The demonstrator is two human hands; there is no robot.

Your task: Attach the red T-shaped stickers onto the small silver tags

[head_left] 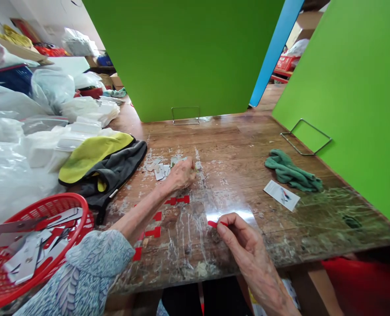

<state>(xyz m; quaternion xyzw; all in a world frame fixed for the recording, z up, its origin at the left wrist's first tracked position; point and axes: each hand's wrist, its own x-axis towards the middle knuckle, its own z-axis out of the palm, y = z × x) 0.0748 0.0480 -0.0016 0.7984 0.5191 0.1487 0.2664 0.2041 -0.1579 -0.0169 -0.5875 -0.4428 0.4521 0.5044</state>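
My left hand [182, 173] reaches across the table with its fingers curled down and pressed together, right beside a small pile of flat silvery and pale pieces [162, 171]. Its fingertips are turned away, so what they hold, if anything, is hidden. Close to the front edge, my right hand [244, 241] pinches a small red strip [212, 224] between thumb and forefinger, one end sticking out to the left. Under and beside my left forearm lie several red T-shaped pieces [153, 231], partly covered by the arm.
At the left front stands a red basket [83, 210] holding flat metal and red parts. Behind it are a yellow-grey cloth [116, 162] and plastic bags [13, 162]. Green panels [188, 57] with wire stands rise at the back and right. A green cloth [290, 171] and printed card [282, 195] lie right.
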